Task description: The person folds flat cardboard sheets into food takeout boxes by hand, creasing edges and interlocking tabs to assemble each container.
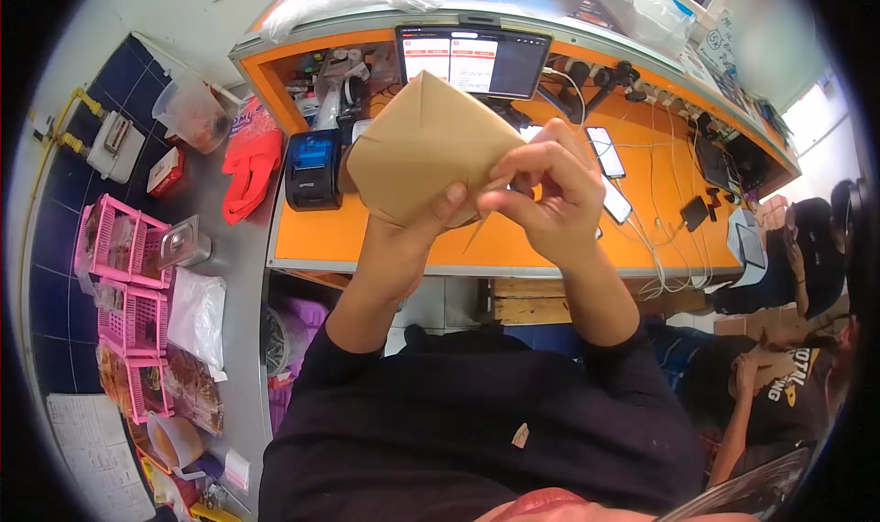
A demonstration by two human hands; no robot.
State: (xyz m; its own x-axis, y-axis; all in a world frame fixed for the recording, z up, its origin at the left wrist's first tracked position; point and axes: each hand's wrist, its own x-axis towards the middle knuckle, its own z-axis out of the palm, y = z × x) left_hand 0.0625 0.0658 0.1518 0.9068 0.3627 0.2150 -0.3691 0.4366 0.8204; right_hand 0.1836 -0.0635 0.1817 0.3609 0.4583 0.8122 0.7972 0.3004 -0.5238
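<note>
A brown kraft cardboard piece (431,151), creased and partly folded like a takeaway box, is raised in front of me above the orange desk. My left hand (412,233) grips its lower edge, thumb on the near face and the other fingers hidden behind. At the right corner, my right hand (555,178) has thumb and fingers pinched on the cardboard's edge. A thin strip or flap of it points down between the two hands. A small brown scrap (520,436) lies on my dark shirt.
Behind the cardboard stand a screen (495,59) and a black printer (313,169). Phones (606,152) and loose cables lie right on the orange desk (316,238). Left, a metal counter (243,339) holds pink baskets (133,320) and a red bag (252,160). Other people (761,384) are at right.
</note>
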